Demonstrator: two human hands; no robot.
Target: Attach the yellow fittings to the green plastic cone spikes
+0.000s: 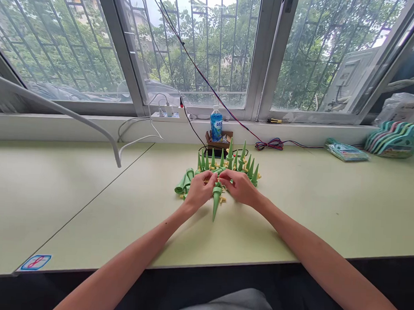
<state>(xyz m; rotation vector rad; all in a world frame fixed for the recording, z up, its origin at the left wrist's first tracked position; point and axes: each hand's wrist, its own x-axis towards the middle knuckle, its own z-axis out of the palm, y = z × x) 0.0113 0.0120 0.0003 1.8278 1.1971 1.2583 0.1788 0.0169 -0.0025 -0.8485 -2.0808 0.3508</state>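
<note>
My left hand [202,186] and my right hand [239,185] meet at the middle of the table, fingers pinched together. Between them a green plastic plant watering spike [216,202] points its tip towards me, with its collared end at my fingertips. The left fingers close against that end. What the right fingertips pinch is small and mostly hidden. Just behind stand several upright green spikes [243,156] with small yellow valve pieces among them. Several hollow green spikes [182,183] lie beside my left hand. A yellow valve [222,200] rests right of the pointed spike.
Behind the spikes, a blue liquid bottle [216,124] stands by a small brown box [225,138]. Coiled cable [269,144] lies near the wall. Green hangers [393,139] and a flat packet [346,150] sit far right. A white curved bar [91,121] crosses the left side.
</note>
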